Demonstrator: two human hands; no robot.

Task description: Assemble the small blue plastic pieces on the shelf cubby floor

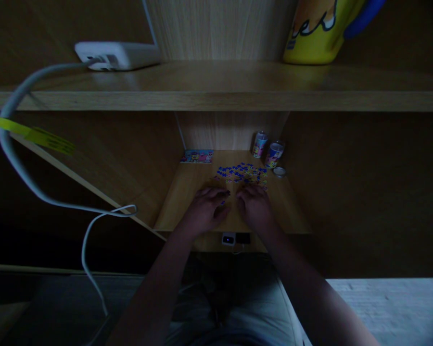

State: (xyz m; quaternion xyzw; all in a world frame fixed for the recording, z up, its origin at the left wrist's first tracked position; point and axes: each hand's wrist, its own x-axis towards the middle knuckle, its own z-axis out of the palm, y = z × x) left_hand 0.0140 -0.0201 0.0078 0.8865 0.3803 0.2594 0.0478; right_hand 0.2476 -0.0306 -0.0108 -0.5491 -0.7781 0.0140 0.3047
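Note:
On the wooden desk top (180,197) lies a spread of small blue and yellow jigsaw puzzle pieces (240,172). My left hand (207,206) rests in front of them at the left, thumb apart from the fingers. A dark puzzle piece (228,193) shows at its fingertips, and another blue puzzle piece (222,203) lies between thumb and fingers. My right hand (255,205) is at the near edge of the spread, its fingers curled together. What they hold, if anything, is hidden in the dim light.
Two printed cans (260,144) stand at the back right, a round lid (279,172) beside them. A colourful picture card (197,156) lies at the back left. Above runs a shelf (216,79) with a white charger (117,55) and a yellow mug (310,36). A white cable (39,192) hangs left.

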